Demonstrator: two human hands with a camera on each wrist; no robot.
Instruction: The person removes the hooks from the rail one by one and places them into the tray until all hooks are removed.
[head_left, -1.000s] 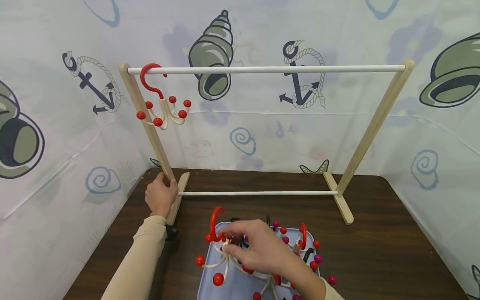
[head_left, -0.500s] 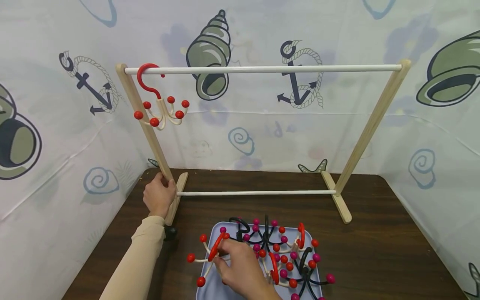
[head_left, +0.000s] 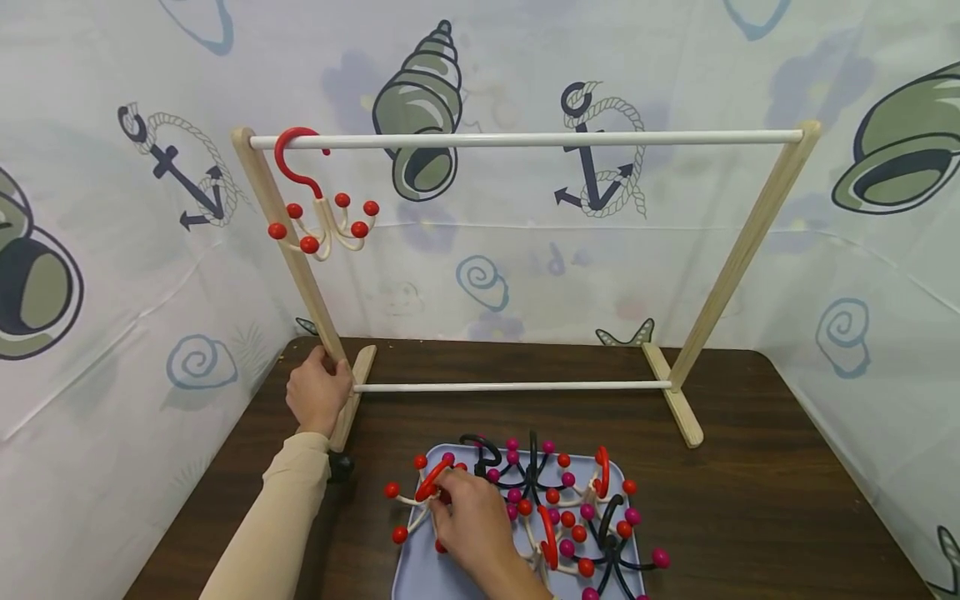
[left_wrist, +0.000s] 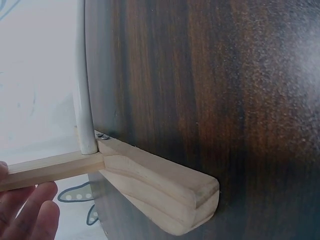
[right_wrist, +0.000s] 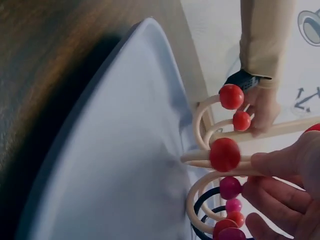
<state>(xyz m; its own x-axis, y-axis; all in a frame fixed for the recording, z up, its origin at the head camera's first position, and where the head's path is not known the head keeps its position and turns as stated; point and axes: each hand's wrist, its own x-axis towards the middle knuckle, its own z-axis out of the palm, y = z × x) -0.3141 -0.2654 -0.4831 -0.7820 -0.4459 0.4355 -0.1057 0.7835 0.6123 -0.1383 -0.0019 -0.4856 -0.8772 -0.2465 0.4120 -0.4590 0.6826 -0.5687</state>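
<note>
My left hand (head_left: 318, 392) grips the left wooden upright (head_left: 306, 279) of a rack near its foot (left_wrist: 155, 187). In the head view, my right hand (head_left: 480, 518) pinches a small hanger (head_left: 432, 482) with a red hook and cream curved arms tipped with red balls. Its hook leans over, and its arms spread over the left edge of the pale blue tray (head_left: 411, 575). The right wrist view shows its red balls (right_wrist: 225, 155) beyond my fingertips (right_wrist: 260, 162). A similar red-hooked hanger (head_left: 324, 218) hangs at the left end of the white top rod (head_left: 525, 139).
Several hangers lie tangled in the tray, such as a black one (head_left: 611, 546) with magenta balls and a cream one with a red hook (head_left: 548, 537). The rack's lower rod (head_left: 510, 387) and right foot (head_left: 678, 408) stand behind the tray on the dark table (head_left: 787, 500).
My right hand has moved left and lower with the hanger, whose hook has gone from upright to leaning. In the last half second the hanger has turned slightly. My left hand stays on the upright.
</note>
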